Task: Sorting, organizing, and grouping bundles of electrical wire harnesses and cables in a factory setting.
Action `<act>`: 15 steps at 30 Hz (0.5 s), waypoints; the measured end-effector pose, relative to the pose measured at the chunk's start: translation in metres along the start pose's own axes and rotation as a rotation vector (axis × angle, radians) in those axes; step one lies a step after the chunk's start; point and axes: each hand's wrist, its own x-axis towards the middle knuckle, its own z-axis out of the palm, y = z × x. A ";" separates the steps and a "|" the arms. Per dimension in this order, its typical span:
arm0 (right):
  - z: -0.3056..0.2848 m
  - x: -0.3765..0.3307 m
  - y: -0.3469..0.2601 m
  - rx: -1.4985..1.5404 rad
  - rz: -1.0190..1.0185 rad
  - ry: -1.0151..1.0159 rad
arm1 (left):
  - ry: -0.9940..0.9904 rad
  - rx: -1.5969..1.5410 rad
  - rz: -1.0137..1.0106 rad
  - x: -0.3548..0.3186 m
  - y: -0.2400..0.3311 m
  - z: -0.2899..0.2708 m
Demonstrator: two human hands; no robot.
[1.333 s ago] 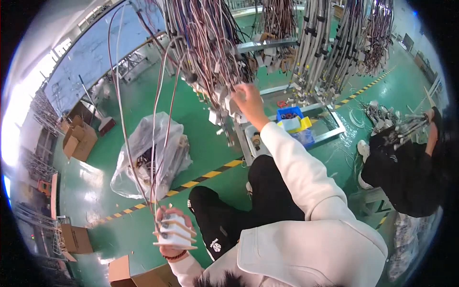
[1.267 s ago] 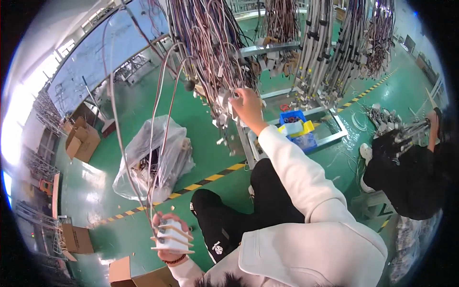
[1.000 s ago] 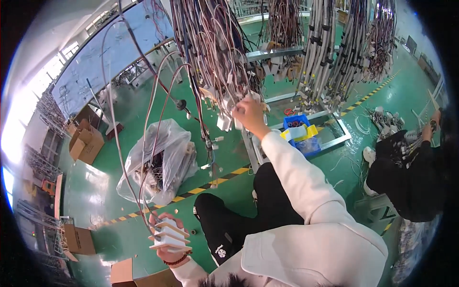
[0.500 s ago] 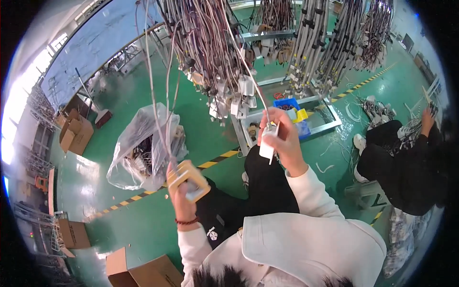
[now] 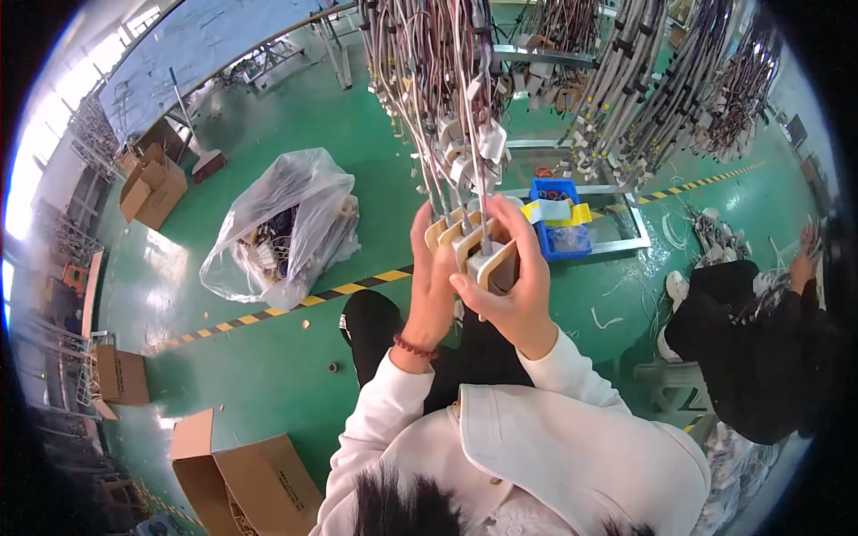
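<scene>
On the green floor sits a blue bin (image 5: 561, 234) with small parts inside, too tiny to tell apart, and a yellow and white sheet lies across its top. A clear plastic bag (image 5: 284, 223) beside the striped floor line is soft and crinkly and full of tangled wires and white plugs. An open brown cardboard box (image 5: 241, 469) stands near the person's left arm. Up in front of the person, the left hand (image 5: 433, 284) and the right hand (image 5: 508, 288) are closed together around a bunch of cream connectors (image 5: 472, 252), which are flat, smooth and blocky. Thin grey wires (image 5: 444, 134) run from them up into the thick hanging bundles above. A moment ago the hands were apart, with the left one holding the cream pieces lower down and the right one gripping a single white plug; now they have met and hold the bunch as one. Another person in black crouches at the right
</scene>
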 end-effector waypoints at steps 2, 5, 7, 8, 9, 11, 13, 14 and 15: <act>-0.001 0.000 0.004 0.049 0.007 -0.001 | -0.001 -0.033 0.036 -0.006 0.009 0.004; -0.001 0.001 -0.001 0.051 -0.022 -0.017 | 0.044 -0.006 0.060 -0.013 0.012 0.003; 0.001 0.002 -0.008 0.130 -0.018 -0.022 | 0.077 0.154 0.160 -0.015 0.007 -0.004; -0.002 0.003 -0.007 0.128 -0.015 -0.024 | 0.114 0.213 0.168 -0.016 0.007 -0.006; -0.006 0.004 -0.006 0.111 -0.007 -0.092 | 0.078 0.181 0.136 -0.016 0.009 -0.011; -0.008 0.006 -0.005 0.011 -0.105 -0.158 | 0.020 0.127 0.091 -0.015 0.022 -0.010; -0.005 0.006 -0.006 0.024 -0.184 -0.117 | 0.029 0.139 0.117 -0.015 0.021 -0.009; -0.004 0.005 -0.006 0.024 -0.181 -0.124 | 0.037 0.153 0.149 -0.016 0.021 -0.008; -0.004 0.003 -0.006 -0.039 -0.228 -0.128 | 0.099 0.113 0.175 -0.018 0.015 -0.003</act>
